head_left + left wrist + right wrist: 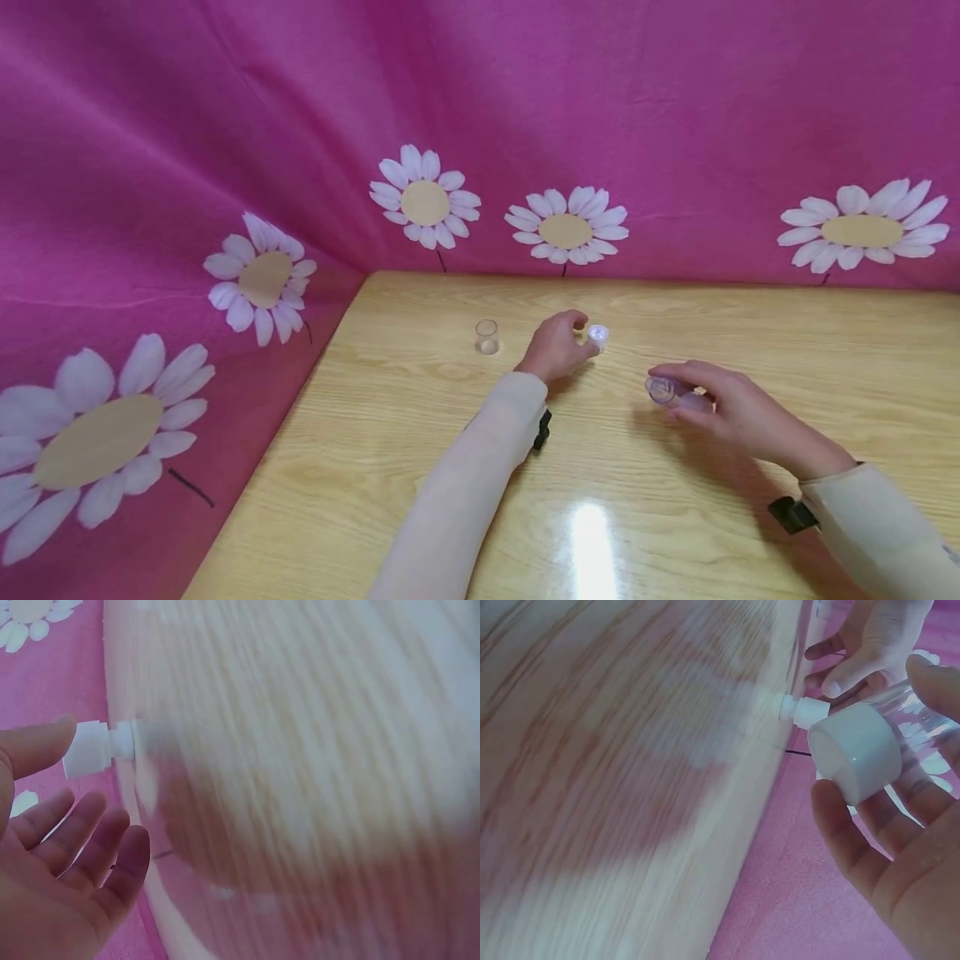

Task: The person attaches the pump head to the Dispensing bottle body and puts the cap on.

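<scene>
A small white nozzle-like top (597, 336) stands on the table beside my left hand (557, 346). In the left wrist view, the thumb lies against or just in front of the white top (90, 750), and I cannot tell if they touch. The other fingers of that hand (75, 877) are spread and loosely bent, with nothing between them. My right hand (738, 408) holds a clear bottle (670, 390) tilted, its open neck toward the left. A white band covers one end of the bottle (859, 754), gripped between thumb and fingers in the right wrist view.
A small clear cup-shaped cap (487, 337) sits on the wooden table (360, 400), left of my left hand. Pink cloth (675, 100) with white daisies hangs behind the table and along its left edge. A bright light reflection (592, 546) shows at the front.
</scene>
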Motion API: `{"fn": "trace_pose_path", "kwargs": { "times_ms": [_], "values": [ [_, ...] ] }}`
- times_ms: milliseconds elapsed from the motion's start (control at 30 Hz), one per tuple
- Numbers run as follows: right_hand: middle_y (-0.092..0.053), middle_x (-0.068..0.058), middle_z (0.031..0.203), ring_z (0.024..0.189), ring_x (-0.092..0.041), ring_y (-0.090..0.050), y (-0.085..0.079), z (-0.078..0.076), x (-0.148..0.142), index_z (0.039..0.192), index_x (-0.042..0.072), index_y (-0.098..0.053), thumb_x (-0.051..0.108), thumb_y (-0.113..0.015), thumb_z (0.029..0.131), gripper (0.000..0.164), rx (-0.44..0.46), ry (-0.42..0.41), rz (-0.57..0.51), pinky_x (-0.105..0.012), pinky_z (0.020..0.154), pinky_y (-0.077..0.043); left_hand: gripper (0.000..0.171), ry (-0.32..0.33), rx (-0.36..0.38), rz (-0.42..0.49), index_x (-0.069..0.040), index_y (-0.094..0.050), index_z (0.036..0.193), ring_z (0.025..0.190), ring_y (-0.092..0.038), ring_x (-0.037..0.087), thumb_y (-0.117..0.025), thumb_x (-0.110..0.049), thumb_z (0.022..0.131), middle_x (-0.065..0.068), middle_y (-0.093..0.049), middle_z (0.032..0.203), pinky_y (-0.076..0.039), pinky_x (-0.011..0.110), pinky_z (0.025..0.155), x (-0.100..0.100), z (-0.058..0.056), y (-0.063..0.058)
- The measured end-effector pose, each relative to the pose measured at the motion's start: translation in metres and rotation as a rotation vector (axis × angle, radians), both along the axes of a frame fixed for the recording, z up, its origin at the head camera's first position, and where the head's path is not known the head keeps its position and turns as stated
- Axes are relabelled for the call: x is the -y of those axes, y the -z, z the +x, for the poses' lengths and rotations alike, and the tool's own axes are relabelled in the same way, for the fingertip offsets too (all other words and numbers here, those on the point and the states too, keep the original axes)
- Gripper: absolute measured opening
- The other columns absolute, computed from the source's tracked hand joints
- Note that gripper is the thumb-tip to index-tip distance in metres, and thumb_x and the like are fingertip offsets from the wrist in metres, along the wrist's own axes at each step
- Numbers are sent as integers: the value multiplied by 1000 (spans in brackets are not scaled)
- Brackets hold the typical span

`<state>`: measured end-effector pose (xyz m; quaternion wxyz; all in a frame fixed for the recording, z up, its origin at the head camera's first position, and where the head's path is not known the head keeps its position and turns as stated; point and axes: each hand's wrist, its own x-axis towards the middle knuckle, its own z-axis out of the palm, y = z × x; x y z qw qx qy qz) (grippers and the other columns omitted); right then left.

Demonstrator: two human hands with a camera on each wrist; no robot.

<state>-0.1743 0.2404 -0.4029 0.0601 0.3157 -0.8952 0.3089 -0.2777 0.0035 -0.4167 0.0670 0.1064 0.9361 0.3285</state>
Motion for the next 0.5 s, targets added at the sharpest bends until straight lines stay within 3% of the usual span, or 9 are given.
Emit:
{"fn": "trace_pose_path", "kwargs": {
  "times_ms": [300,500],
  "values": [
    [-70,-10,115,92,3,-58,1,5,-1,128,8,-63,1,-76,82,48,26,9,-26,-21,67,-53,50,27,-2,-11,-15,-55,139,124,-58,17,-68,-24,91,1,-63,136,-46,31,106,-5,-6,2],
    [-70,-8,112,91,1,-58,1,8,-7,128,9,-63,2,-76,83,47,40,30,-20,-21,66,-53,33,14,-17,-50,-23,-69,124,106,-63,13,-70,-26,92,-4,-71,118,-51,30,91,-10,-8,1]
  ]
}}
